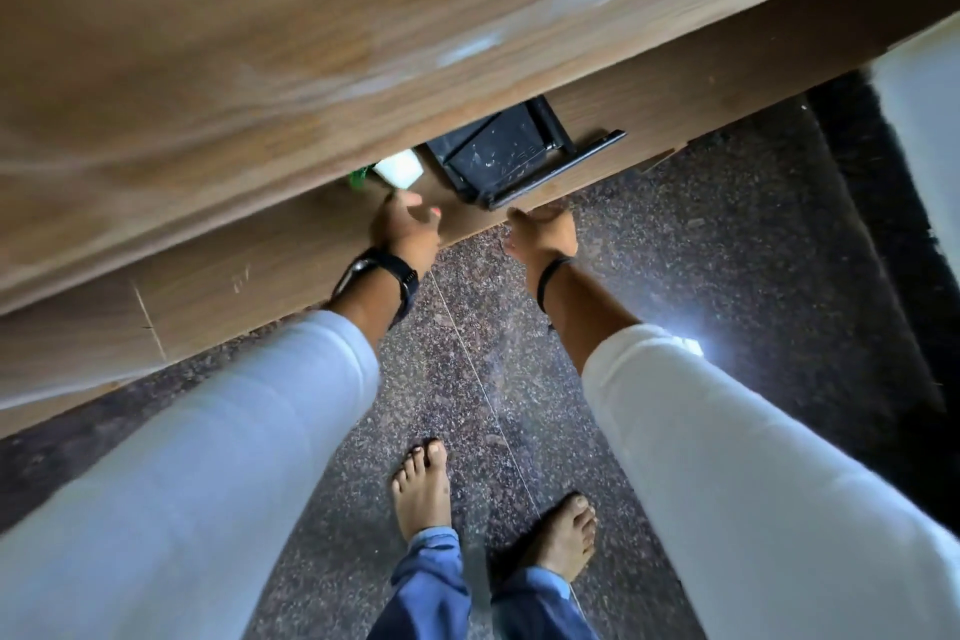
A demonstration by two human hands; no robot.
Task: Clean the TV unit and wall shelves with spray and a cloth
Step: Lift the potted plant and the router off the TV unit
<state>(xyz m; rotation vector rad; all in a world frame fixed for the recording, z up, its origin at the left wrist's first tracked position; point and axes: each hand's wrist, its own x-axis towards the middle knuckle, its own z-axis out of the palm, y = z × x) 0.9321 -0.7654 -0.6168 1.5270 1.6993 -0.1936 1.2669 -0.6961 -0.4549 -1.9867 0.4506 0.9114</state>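
White sleeves (208, 457) lower frame; left hand (402, 229) mid-frame, fingers loose, empty, near white object (399, 169); right hand (540, 234) curled over TV unit (234, 68) edge

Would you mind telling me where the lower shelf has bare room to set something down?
The lower shelf is bare left of the left hand. It is crowded between the hands: a white block and a black device sit there, with the right hand at the edge.
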